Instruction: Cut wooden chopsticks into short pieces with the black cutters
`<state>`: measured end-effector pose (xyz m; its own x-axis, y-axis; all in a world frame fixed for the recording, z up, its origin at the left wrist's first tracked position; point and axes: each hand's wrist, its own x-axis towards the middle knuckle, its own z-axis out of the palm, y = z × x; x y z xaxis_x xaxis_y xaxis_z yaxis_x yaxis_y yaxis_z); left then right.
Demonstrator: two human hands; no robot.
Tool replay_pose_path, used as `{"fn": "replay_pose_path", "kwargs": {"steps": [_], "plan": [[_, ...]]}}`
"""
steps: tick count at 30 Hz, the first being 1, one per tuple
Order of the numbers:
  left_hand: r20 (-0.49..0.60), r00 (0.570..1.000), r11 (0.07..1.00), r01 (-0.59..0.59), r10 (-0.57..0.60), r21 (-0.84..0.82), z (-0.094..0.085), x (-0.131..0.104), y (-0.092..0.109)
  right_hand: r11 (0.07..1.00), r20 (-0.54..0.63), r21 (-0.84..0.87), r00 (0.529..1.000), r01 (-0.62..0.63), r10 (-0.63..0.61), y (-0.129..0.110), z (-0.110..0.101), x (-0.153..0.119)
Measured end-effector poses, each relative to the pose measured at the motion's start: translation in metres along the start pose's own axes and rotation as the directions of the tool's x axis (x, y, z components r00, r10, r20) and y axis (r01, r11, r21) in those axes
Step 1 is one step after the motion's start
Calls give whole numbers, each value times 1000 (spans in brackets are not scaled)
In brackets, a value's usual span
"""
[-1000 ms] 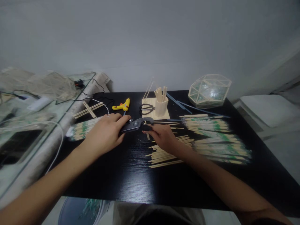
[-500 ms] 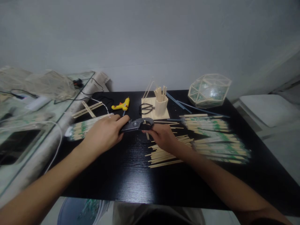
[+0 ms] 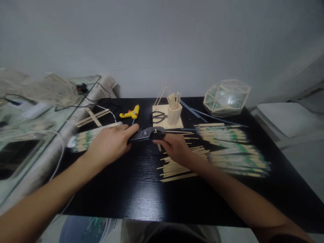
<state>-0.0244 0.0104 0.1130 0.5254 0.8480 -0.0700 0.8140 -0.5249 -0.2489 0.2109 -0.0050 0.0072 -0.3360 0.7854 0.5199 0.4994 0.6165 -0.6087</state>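
Note:
My left hand [image 3: 110,143] is closed around the handles of a dark hand cutter [image 3: 145,134] with a curved jaw, held above the black table. A thin wooden stick [image 3: 159,147] passes through the jaw. Its top end just shows above the metal and its lower end below. My right hand [image 3: 177,146] is closed at the jaw end, thumb and fingers pinching the stick. Those fingertips are partly hidden behind the cutter. Under the right wrist lies a loose pile of wooden sticks [image 3: 178,168].
A yellow glue gun [image 3: 130,112] and black-handled scissors [image 3: 158,117] lie behind my hands, near a stick-filled wooden holder [image 3: 174,116]. Packaged sticks [image 3: 239,158] are at right, a faceted frame [image 3: 226,98] behind them. A bucket [image 3: 82,229] stands below the table's front edge.
The view has shifted slightly, moving the left-side things a little left. Both hands, the cutter and the stick keep nearly the same position.

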Motion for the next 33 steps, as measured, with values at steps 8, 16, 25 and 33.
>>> {"fn": "replay_pose_path", "kwargs": {"steps": [8,16,25,33], "plan": [[-193,981,984,0,-34,-178,18,1,-11,997,70,68,997,23,-27,-7,-23,10],[-322,792,546,18,-519,-837,36,11,-5,975,294,-204,944,-88,147,28,-59,21],[-127,833,143,-59,-538,-988,69,30,34,955,374,-266,899,-130,227,52,-23,6],[-28,934,-2,-31,-356,-1000,92,32,59,956,319,-231,915,-179,248,62,-14,3]]}}
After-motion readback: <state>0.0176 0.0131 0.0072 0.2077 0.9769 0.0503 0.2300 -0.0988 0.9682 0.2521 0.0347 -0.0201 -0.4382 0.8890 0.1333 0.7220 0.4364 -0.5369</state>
